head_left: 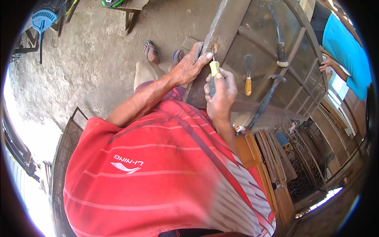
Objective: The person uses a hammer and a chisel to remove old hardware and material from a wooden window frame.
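Note:
A dark wooden frame with glass panes [241, 31] stretches out in front of me. My left hand [187, 69] grips its near left edge, the thumb beside a rough, chipped spot [214, 44] in the wood. My right hand [221, 93] is closed round a screwdriver [214, 69] with a yellow and dark handle. Its thin shank points at the chipped spot, close to my left thumb; whether the tip touches cannot be made out. On the panes to the right lie a wooden-handled chisel [248, 77], a longer dark-handled chisel [280, 43] and a hammer [266, 98].
Another person in a blue shirt [343, 51] has a hand [326, 63] at the frame's far right edge. Wooden boards [272, 158] and metal grilles [306, 173] stand at the lower right. A bench [128, 8] and a blue rake head [44, 19] are at the upper left.

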The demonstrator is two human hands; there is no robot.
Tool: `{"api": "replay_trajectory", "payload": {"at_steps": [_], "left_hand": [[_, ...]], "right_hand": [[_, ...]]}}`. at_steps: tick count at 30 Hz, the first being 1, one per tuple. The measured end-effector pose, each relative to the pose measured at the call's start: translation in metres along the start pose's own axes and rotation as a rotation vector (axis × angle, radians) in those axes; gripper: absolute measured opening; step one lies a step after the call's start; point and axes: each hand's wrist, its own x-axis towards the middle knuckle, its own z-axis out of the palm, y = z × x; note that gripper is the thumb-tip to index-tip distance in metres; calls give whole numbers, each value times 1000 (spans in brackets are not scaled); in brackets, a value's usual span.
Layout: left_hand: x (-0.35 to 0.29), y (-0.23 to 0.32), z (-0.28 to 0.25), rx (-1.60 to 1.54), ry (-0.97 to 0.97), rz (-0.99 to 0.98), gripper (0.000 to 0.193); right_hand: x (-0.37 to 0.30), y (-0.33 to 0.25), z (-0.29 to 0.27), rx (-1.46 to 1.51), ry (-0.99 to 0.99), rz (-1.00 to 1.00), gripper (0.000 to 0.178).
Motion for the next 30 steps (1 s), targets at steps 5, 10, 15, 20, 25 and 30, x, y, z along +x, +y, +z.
{"api": "replay_trajectory", "payload": {"at_steps": [5, 10, 15, 20, 25, 30], "left_hand": [[-1, -3, -2, -10, -6, 5, 70], [2, -3, -1, -21, 19, 16, 69], [4, -8, 3, -6, 64, 47, 68], [4, -8, 5, -11, 68, 61, 69], [5, -9, 3, 5, 40, 51, 68], [0, -7, 9, 4, 49, -30, 65]], "right_hand": [[-3, -1, 8, 260, 1, 83, 30], [10, -1, 5, 615, -53, 213, 29], [10, 4, -1, 218, -33, 18, 27], [10, 21, -16, -499, 38, -351, 24], [16, 10, -14, -541, -3, -399, 23], [-1, -8, 3, 280, -6, 148, 25]]}}
